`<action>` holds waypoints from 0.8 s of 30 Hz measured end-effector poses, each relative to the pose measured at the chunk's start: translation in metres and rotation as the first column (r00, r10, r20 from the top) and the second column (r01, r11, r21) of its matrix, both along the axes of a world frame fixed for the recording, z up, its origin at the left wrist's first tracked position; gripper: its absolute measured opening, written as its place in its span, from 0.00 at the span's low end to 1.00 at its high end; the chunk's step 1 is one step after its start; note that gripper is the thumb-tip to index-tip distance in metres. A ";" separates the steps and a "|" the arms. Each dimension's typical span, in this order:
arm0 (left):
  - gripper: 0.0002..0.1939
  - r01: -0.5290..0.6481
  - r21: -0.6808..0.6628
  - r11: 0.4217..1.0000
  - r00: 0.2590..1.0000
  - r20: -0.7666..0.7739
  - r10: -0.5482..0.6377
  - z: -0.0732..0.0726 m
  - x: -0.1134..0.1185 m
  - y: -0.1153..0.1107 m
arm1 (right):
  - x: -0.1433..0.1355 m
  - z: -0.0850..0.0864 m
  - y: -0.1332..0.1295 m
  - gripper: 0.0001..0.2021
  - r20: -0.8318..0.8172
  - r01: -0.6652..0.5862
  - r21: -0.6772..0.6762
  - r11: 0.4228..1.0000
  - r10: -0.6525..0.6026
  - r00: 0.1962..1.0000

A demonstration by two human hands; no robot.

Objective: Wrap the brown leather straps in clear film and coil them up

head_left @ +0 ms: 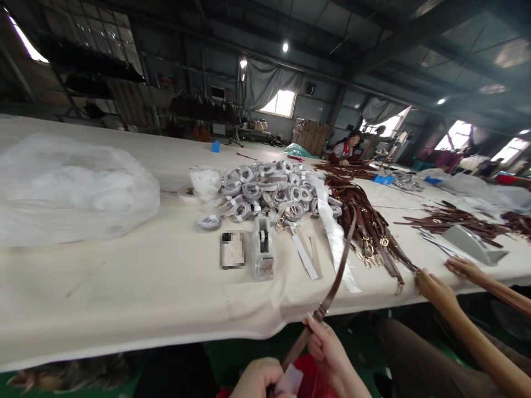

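Note:
Both my hands are low at the frame's bottom edge, in front of the table. My right hand (327, 347) pinches a long brown leather strap (341, 264) near its metal fitting; the strap rises up and away onto the table toward a pile of brown straps (365, 221). My left hand (259, 380) grips the strap's lower end together with a small white piece, partly cut off by the frame edge. A pile of grey wrapped strap rolls (269, 190) lies beyond.
A cream table (124, 287) carries a tape dispenser (263, 249), a blurred phone-like item (233, 250), white paper strips (307, 257) and a big clear plastic bag (66, 188). A co-worker's two hands (435, 287) reach onto the table at right. Another person sits far back.

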State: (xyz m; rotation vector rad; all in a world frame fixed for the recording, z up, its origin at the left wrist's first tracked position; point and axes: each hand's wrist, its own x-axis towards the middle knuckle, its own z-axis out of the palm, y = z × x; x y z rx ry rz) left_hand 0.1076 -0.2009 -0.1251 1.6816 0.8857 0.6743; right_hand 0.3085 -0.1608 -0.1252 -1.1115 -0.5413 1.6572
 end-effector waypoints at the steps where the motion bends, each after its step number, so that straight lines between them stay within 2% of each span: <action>1: 0.34 -0.002 -0.006 1.000 1.000 0.012 0.002 0.000 0.000 -0.001 | 0.002 0.002 0.001 0.25 0.002 0.007 0.005 1.000 -0.007 1.000; 3: 0.34 -0.022 -0.029 0.999 0.999 0.041 0.023 0.004 -0.001 -0.003 | 0.000 0.009 -0.006 0.25 -0.010 -0.027 0.006 1.000 0.027 1.000; 6: 0.30 -0.046 -0.060 0.997 0.997 0.053 0.049 0.015 -0.003 -0.006 | -0.015 0.021 -0.027 0.24 0.006 -0.214 -0.004 0.977 0.214 0.977; 8: 0.24 -0.052 -0.054 0.997 0.998 0.023 0.053 0.023 -0.006 -0.007 | -0.023 0.032 -0.037 0.20 0.142 -0.310 0.045 0.950 0.301 0.943; 9: 0.21 -0.056 -0.038 0.998 0.998 0.005 0.057 0.027 -0.008 -0.007 | -0.023 0.038 -0.040 0.20 0.244 -0.333 0.086 0.939 0.304 0.921; 12: 0.16 -0.111 0.018 0.994 0.993 -0.028 0.112 0.036 -0.020 -0.005 | -0.008 0.060 -0.040 0.22 0.508 -0.353 0.181 0.918 0.220 0.833; 17: 0.14 -0.202 0.017 0.979 0.977 -0.061 0.203 0.038 -0.040 -0.002 | 0.043 0.092 -0.043 0.21 0.681 -0.299 0.252 0.920 0.050 0.730; 20: 0.14 -0.215 0.026 0.976 0.972 -0.090 0.217 0.036 -0.042 -0.002 | 0.062 0.104 -0.049 0.17 0.648 -0.211 0.337 0.918 -0.063 0.759; 24: 0.10 -0.161 0.072 0.984 0.974 -0.150 0.171 0.035 -0.040 -0.004 | 0.058 0.117 -0.054 0.12 0.477 -0.078 0.431 0.899 -0.154 0.865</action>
